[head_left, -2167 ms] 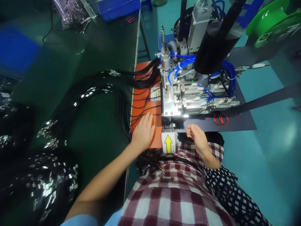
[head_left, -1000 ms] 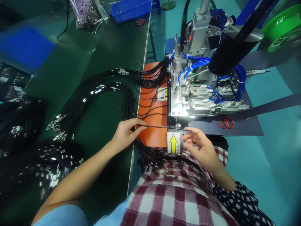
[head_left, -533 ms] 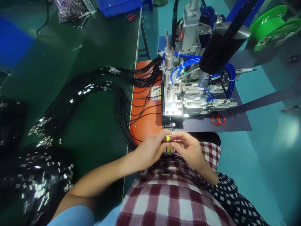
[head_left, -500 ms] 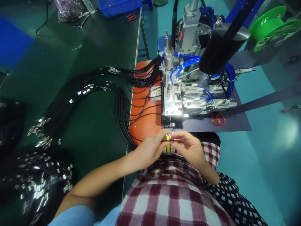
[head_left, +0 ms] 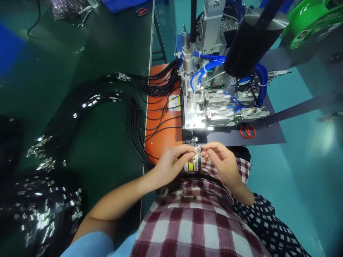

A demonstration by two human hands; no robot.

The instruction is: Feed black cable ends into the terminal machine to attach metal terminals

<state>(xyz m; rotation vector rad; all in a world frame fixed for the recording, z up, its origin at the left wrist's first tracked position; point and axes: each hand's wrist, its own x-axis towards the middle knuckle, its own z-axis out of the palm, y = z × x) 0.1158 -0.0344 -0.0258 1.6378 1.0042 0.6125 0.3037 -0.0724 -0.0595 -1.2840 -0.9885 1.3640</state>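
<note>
My left hand is closed in a pinch on the end of a thin black cable, most of which its fingers hide. Small wire ends show between my two hands, with a bit of red among them. Facing it from the right, my right hand has thumb and fingers drawn together at these wire ends. Both hands are just in front of the machine's near edge, over a yellow and white label.
Behind my hands stands a metal machine with blue air tubes. Black cables cross an orange plate from the dark green table. Red-handled scissors lie right; a green spool stands behind.
My fingertips have shifted along the cable, and thin wire ends now show between them. My right hand has turned slightly and moved a little right. The whole view has shifted slightly.
</note>
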